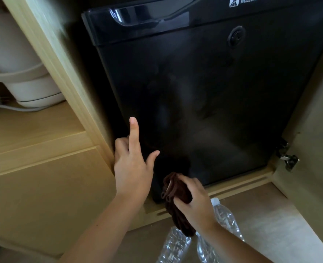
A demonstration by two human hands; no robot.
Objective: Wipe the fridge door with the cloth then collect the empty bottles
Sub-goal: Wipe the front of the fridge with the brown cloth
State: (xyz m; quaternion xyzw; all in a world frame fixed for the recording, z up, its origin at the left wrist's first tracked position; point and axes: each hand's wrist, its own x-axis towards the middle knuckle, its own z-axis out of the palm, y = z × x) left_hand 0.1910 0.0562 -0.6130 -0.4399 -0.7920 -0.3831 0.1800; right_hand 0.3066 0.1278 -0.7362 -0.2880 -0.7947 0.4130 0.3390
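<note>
The brown cloth (176, 211) is held bunched in the right hand (196, 204), whose fingers are clamped round its upper folds while the loose end hangs down. It is held low, just in front of the bottom edge of the black fridge door (204, 103); whether it touches the door cannot be told. Faint smears are seen across the door's middle, so the wiping step is judged to be in hand, with most of the surface not yet covered.

The left hand (132, 168) is placed at the door's lower left edge, the forefinger straight and pointing up, the thumb spread apart, the other fingers curled at the gap beside the wooden cabinet (48, 186); whether the edge is hooked by them cannot be told.

Three clear plastic bottles (174, 245) are seen lying on the floor below the hands, untouched. A white kettle (24, 73) is seen on the shelf to the left.

Next, the cloth would need to be pressed flat and swept upward over the smeared area.
</note>
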